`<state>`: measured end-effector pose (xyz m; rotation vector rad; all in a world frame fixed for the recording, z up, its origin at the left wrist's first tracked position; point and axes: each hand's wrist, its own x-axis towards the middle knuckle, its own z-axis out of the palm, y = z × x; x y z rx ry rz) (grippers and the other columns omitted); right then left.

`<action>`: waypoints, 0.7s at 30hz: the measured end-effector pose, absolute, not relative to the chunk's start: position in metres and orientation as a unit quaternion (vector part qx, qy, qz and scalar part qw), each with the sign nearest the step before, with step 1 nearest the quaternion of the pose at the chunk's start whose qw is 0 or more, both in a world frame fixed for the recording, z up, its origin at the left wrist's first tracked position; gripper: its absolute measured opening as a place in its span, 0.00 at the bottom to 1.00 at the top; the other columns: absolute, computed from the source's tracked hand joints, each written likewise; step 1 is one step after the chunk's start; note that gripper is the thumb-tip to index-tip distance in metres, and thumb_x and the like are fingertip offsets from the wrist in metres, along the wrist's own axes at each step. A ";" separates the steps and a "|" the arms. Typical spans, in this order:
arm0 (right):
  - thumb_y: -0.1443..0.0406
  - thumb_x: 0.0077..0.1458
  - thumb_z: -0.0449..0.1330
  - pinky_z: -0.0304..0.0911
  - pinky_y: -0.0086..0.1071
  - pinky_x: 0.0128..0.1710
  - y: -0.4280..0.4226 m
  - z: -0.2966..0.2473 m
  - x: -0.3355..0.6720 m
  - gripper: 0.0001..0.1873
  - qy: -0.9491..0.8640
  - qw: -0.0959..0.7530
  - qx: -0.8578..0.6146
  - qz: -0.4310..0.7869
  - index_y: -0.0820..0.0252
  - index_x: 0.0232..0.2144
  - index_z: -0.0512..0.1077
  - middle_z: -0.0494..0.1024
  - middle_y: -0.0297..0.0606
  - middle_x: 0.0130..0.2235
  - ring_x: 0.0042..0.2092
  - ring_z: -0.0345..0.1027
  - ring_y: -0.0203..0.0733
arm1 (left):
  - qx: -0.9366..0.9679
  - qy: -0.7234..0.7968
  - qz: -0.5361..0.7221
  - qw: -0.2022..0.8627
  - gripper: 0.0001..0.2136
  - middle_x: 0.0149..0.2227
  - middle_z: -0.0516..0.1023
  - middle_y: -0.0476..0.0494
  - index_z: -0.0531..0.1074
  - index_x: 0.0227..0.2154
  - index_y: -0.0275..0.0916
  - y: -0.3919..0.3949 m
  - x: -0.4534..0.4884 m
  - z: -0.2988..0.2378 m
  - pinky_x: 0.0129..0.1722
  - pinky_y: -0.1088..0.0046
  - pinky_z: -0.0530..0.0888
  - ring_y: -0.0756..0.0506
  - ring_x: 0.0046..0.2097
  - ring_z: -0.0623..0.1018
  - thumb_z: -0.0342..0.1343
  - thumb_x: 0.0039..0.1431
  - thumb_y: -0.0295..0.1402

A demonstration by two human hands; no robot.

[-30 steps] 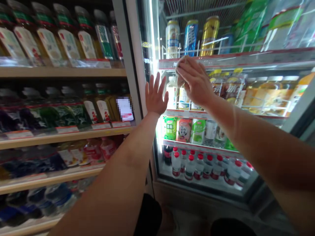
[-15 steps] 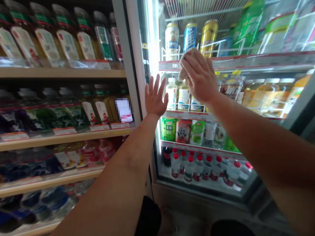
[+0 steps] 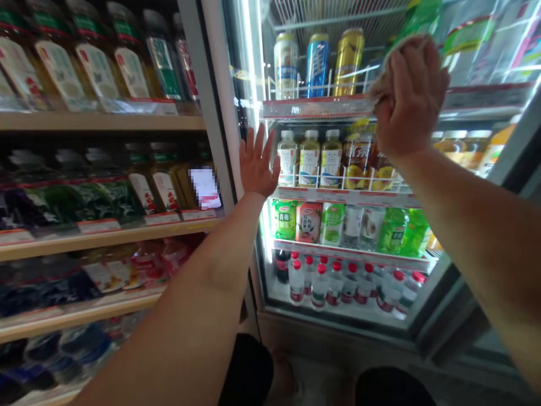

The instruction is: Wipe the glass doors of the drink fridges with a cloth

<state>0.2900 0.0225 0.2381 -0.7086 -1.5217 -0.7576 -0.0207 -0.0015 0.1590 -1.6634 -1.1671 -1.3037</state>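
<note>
My right hand (image 3: 408,96) presses a beige cloth (image 3: 382,73) against the glass door (image 3: 346,225) of a lit drinks fridge, high on the right near the can shelf. The fingers lie over the cloth, which peeks out at the hand's left and top. My left hand (image 3: 256,163) rests flat on the door's left edge with fingers spread, holding nothing. Behind the glass stand cans (image 3: 316,62), tea bottles (image 3: 310,158) and small red-capped bottles (image 3: 321,282).
Wooden shelves (image 3: 105,234) full of bottled drinks run along the left, with price tags on their edges. The fridge's white frame (image 3: 211,113) stands between shelves and door. My dark knees (image 3: 249,372) show at the bottom over the floor.
My right hand has slid the cloth up and to the right across the glass, uncovering the tea bottles. The left hand has stayed on the door's edge.
</note>
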 end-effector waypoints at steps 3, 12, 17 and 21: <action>0.60 0.65 0.46 0.38 0.52 0.72 0.022 0.223 0.298 0.30 -0.712 0.552 -0.258 -0.348 0.59 0.68 0.57 0.55 0.37 0.71 0.74 0.38 0.50 | -0.642 -0.453 -0.505 0.357 0.30 0.73 0.49 0.49 0.54 0.69 0.47 -0.001 -0.021 0.159 0.73 0.55 0.37 0.42 0.74 0.41 0.40 0.67 0.52; 0.58 0.64 0.43 0.35 0.56 0.73 0.033 0.200 0.301 0.28 -0.690 0.603 -0.265 -0.301 0.44 0.64 0.62 0.59 0.24 0.68 0.73 0.44 0.48 | -0.633 -0.465 -0.493 0.373 0.31 0.73 0.48 0.48 0.55 0.69 0.45 0.001 -0.022 0.159 0.73 0.54 0.38 0.43 0.74 0.41 0.39 0.67 0.51; 0.59 0.65 0.41 0.37 0.58 0.71 0.038 0.183 0.303 0.29 -0.633 0.646 -0.295 -0.308 0.51 0.67 0.58 0.58 0.33 0.70 0.73 0.41 0.50 | -0.634 -0.459 -0.498 0.373 0.32 0.73 0.48 0.48 0.55 0.69 0.46 0.002 -0.022 0.159 0.73 0.55 0.38 0.43 0.74 0.41 0.37 0.67 0.53; 0.59 0.66 0.43 0.39 0.51 0.73 0.022 0.176 0.302 0.28 -0.784 0.475 -0.233 -0.325 0.47 0.67 0.58 0.59 0.27 0.69 0.73 0.43 0.46 | -0.643 -0.447 -0.511 0.353 0.33 0.73 0.49 0.48 0.55 0.68 0.46 0.001 -0.022 0.159 0.73 0.56 0.36 0.43 0.74 0.41 0.38 0.66 0.56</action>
